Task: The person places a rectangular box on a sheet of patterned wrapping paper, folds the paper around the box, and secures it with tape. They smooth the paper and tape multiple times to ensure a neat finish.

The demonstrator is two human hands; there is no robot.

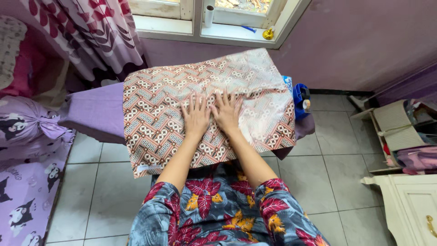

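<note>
Where both hands (211, 114) press flat, side by side — patterned brown batik cloth (154, 118), smooth.

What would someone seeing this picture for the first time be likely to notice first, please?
Most likely the patterned brown cloth spread over the purple ironing board in the middle, with the left hand and right hand pressed flat on it side by side, fingers spread. Next, the blue iron at the board's right end, under the window sill.
</note>
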